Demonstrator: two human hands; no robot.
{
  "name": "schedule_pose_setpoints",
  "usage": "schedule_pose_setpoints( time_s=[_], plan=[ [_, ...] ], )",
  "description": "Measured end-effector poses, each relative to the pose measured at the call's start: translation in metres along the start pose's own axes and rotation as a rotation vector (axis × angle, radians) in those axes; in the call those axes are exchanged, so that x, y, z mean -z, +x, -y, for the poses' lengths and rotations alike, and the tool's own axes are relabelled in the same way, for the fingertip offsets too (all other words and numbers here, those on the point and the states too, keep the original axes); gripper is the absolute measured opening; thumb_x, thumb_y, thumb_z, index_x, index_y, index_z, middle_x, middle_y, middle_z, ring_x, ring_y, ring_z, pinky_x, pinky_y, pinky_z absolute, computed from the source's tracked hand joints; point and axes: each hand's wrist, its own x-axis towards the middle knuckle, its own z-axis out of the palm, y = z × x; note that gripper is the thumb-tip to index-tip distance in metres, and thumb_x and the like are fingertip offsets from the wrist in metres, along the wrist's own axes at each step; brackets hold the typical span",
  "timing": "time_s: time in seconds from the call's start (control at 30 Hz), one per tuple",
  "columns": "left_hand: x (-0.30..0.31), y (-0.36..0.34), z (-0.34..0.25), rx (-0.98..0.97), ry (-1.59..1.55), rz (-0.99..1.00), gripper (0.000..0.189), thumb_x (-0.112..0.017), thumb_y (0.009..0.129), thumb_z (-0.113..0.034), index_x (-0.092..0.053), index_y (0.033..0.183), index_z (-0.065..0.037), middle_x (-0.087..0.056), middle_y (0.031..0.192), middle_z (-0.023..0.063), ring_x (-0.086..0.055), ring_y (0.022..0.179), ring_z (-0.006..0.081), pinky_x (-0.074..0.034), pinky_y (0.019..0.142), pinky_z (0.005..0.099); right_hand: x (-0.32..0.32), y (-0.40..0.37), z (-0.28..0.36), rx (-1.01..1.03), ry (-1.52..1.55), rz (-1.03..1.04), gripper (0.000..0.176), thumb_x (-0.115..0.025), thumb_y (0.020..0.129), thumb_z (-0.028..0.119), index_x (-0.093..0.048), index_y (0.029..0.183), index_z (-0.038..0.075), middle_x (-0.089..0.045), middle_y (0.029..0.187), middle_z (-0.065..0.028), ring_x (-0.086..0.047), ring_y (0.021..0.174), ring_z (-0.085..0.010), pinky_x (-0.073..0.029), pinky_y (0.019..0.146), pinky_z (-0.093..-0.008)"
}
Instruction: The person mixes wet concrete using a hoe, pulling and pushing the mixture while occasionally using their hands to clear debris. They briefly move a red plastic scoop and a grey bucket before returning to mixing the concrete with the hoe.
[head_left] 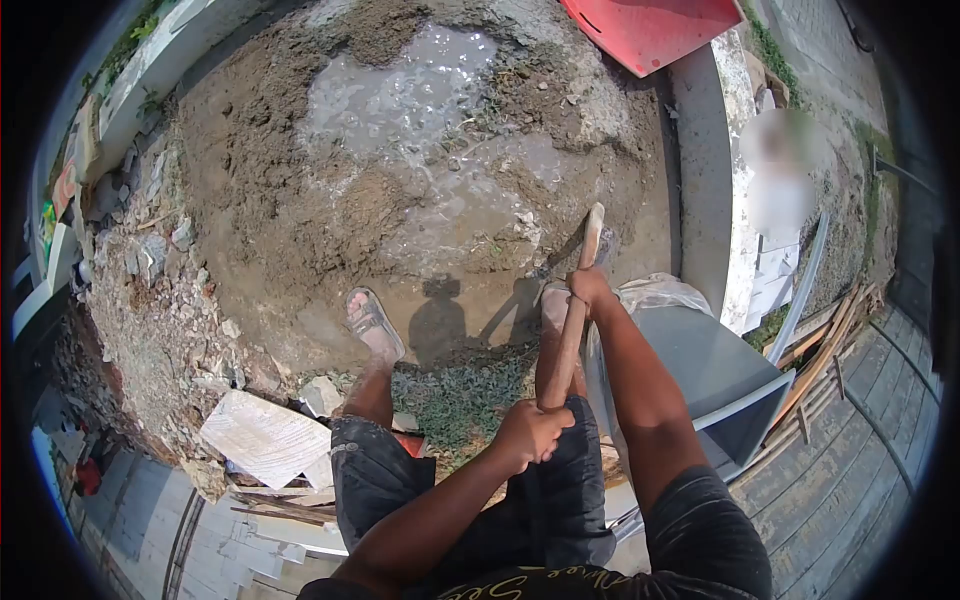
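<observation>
A wooden handle (pixel 571 345) runs from between my legs up toward the mud, with its upper end near a patch of wet soil. My left hand (pixel 535 433) is wrapped round the lower part of this handle. Farther up, my right hand (pixel 592 287) grips the same handle. What is fixed to the handle's far end cannot be made out clearly. Beyond my feet spreads brown mud (pixel 270 210) with a grey, watery pool (pixel 400 90) at its upper middle.
A red tray-like container (pixel 655 30) lies at the top right beside a low concrete wall (pixel 705 150). A grey box (pixel 690 360) stands right of my legs. Rubble (pixel 160 310) and a broken board (pixel 265 437) lie left. A blurred person (pixel 780 190) is beyond the wall.
</observation>
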Motion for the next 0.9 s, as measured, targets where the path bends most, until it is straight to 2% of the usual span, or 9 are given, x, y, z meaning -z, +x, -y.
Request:
schedule_pose_setpoints(
  time_s=[0.07, 0.23, 0.43, 0.5, 0.53, 0.67, 0.77, 0.83, 0.9],
  plan=[
    [0.001, -0.008, 0.007, -0.061, 0.145, -0.047, 0.023, -0.069, 0.08, -0.017, -0.053, 0.069, -0.004, -0.051, 0.055, 0.0036, -0.05, 0.041, 0.0137, -0.038, 0.039, 0.0298, -0.001, -0.022, 0.005, -0.02, 0.056, 0.057, 0.019, -0.057, 0.076, 0.001, -0.05, 0.092, -0.005, -0.052, 0.065, -0.0116, -0.057, 0.049, -0.0256, -0.048, 0.041, -0.0393],
    [0.002, -0.012, 0.043, -0.22, 0.532, -0.169, 0.023, -0.067, 0.083, -0.02, -0.057, 0.079, 0.0, -0.055, 0.056, 0.005, -0.053, 0.042, 0.0148, -0.043, 0.042, 0.0316, 0.006, -0.029, -0.014, 0.014, 0.167, 0.075, 0.018, -0.057, 0.077, 0.002, -0.051, 0.092, -0.005, -0.055, 0.067, -0.0126, -0.057, 0.048, -0.0239, -0.045, 0.039, -0.0367],
    [-0.01, -0.026, 0.057, -0.418, 0.601, -0.122, 0.031, -0.066, 0.084, -0.023, -0.057, 0.099, 0.003, -0.061, 0.064, 0.0069, -0.06, 0.052, 0.0141, -0.047, 0.048, 0.03, 0.016, -0.06, 0.002, -0.038, 0.343, 0.109, 0.005, -0.055, 0.08, 0.005, -0.052, 0.076, 0.003, -0.049, 0.058, -0.0074, -0.051, 0.042, -0.0208, -0.045, 0.039, -0.036],
    [0.002, -0.061, 0.048, -0.345, 0.666, -0.088, 0.044, -0.068, 0.079, -0.031, -0.057, 0.1, 0.007, -0.064, 0.08, 0.0206, -0.064, 0.075, 0.0331, -0.049, 0.068, 0.0398, 0.008, -0.079, 0.006, -0.028, 0.392, 0.124, 0.005, -0.056, 0.08, 0.005, -0.052, 0.078, 0.002, -0.05, 0.059, -0.008, -0.052, 0.042, -0.0207, -0.046, 0.04, -0.0354],
    [0.011, -0.081, 0.042, -0.303, 0.701, -0.066, 0.051, -0.068, 0.077, -0.035, -0.057, 0.1, 0.008, -0.066, 0.089, 0.0275, -0.066, 0.086, 0.0426, -0.05, 0.078, 0.0446, 0.001, -0.092, 0.001, -0.008, 0.42, 0.125, 0.005, -0.056, 0.079, 0.005, -0.053, 0.079, 0.001, -0.05, 0.059, -0.0089, -0.052, 0.042, -0.0208, -0.046, 0.039, -0.035],
    [0.068, -0.135, 0.044, -0.105, 0.712, -0.091, 0.053, -0.07, 0.074, -0.035, -0.058, 0.104, 0.008, -0.066, 0.089, 0.0277, -0.067, 0.087, 0.0413, -0.052, 0.077, 0.0444, -0.049, -0.154, 0.0, 0.083, 0.426, 0.045, 0.022, -0.056, 0.079, 0.005, -0.044, 0.096, -0.001, -0.05, 0.064, -0.0108, -0.054, 0.044, -0.0221, -0.047, 0.039, -0.0349],
    [0.119, -0.173, 0.048, -0.153, 0.949, -0.223, 0.05, -0.071, 0.071, -0.033, -0.062, 0.107, 0.001, -0.068, 0.09, 0.025, -0.066, 0.089, 0.042, -0.052, 0.079, 0.0448, -0.101, -0.193, -0.004, 0.114, 0.446, 0.005, 0.035, -0.055, 0.08, 0.004, -0.033, 0.107, 0.0, -0.051, 0.073, -0.0125, -0.055, 0.046, -0.0235, -0.047, 0.039, -0.0347],
    [0.16, -0.195, 0.055, -0.128, 1.049, -0.343, 0.046, -0.071, 0.069, -0.031, -0.064, 0.106, -0.004, -0.068, 0.09, 0.0239, -0.066, 0.089, 0.0432, -0.052, 0.079, 0.0458, -0.148, -0.217, -0.011, 0.106, 0.537, -0.067, 0.034, -0.055, 0.083, 0.004, -0.033, 0.109, 0.0, -0.051, 0.077, -0.0134, -0.056, 0.047, -0.0229, -0.047, 0.04, -0.0341],
    [0.212, -0.21, 0.071, -0.103, 1.129, -0.464, 0.044, -0.073, 0.067, -0.028, -0.064, 0.104, -0.007, -0.068, 0.087, 0.0235, -0.065, 0.086, 0.0443, -0.052, 0.078, 0.0482, -0.192, -0.242, -0.014, 0.074, 0.69, 0.026, 0.029, -0.053, 0.085, 0.005, -0.033, 0.105, 0.003, -0.048, 0.07, -0.0097, -0.055, 0.045, -0.0225, -0.047, 0.038, -0.0358]
  ],
)
